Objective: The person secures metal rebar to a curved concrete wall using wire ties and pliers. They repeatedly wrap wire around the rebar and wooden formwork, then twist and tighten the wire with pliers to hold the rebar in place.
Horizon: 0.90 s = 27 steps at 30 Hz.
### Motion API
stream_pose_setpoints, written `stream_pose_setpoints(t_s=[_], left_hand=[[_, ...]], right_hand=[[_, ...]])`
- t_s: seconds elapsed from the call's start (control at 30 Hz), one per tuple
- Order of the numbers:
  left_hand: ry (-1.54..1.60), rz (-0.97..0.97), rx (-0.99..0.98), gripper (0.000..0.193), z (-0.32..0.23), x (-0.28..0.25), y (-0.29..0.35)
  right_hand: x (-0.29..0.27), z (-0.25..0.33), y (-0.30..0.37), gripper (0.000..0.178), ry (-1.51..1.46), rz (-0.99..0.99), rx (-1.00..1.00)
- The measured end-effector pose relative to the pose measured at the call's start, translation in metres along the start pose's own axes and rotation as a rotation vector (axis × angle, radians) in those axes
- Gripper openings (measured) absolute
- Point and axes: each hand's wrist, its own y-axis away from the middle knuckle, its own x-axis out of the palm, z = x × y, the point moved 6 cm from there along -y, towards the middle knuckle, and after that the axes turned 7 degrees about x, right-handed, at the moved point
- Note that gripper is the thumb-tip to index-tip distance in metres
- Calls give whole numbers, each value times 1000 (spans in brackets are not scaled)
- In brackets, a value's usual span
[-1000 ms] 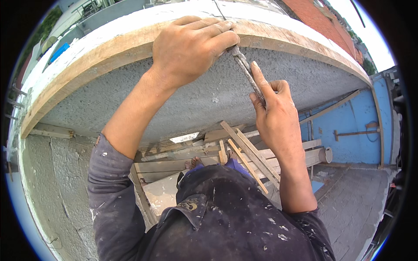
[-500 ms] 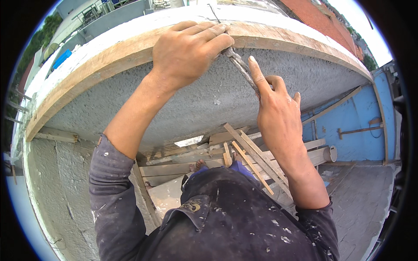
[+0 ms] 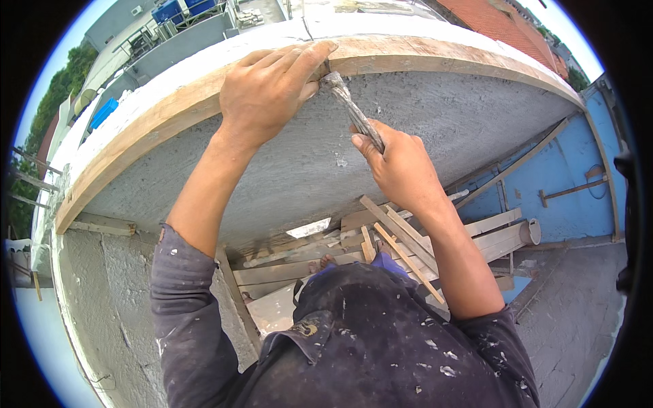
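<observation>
My left hand (image 3: 269, 95) rests on a wooden plank (image 3: 435, 58) that runs along the top edge of a grey rendered wall (image 3: 306, 170), its fingertips pressed at the spot where the tool's head meets the wood. My right hand (image 3: 398, 166) grips the handle of a cement-crusted metal tool (image 3: 350, 109), held slanted with its head up against the plank's lower edge beside my left fingertips. Paint-spattered dark sleeves cover both my upper arms.
Loose wooden planks and battens (image 3: 401, 238) lie piled on the floor at the wall's foot, with a pipe end (image 3: 532, 232) beside them. A blue wall (image 3: 564, 177) stands on the right. Beyond the wall top lie rooftops, blue crates (image 3: 180, 10) and trees.
My right hand has closed around the tool's handle, where earlier its fingers lay stretched along it. Both hands and the plank sit lower in view.
</observation>
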Motion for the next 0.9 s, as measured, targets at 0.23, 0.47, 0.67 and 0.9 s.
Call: stream_pose_setpoints(t_s=[0.23, 0.47, 0.67, 0.9], left_hand=[[-127, 49, -20, 64, -1, 8, -2], [-123, 8, -28, 56, -2, 8, -4], [-117, 17, -30, 39, -4, 8, -3], [-66, 50, -78, 58, -2, 9, -4]], right_hand=[[76, 3, 8, 40, -1671, 868, 266], [64, -19, 7, 62, -1139, 507, 179], [0, -12, 50, 54, 91, -536, -194], [-3, -54, 13, 50, 20, -446, -343]])
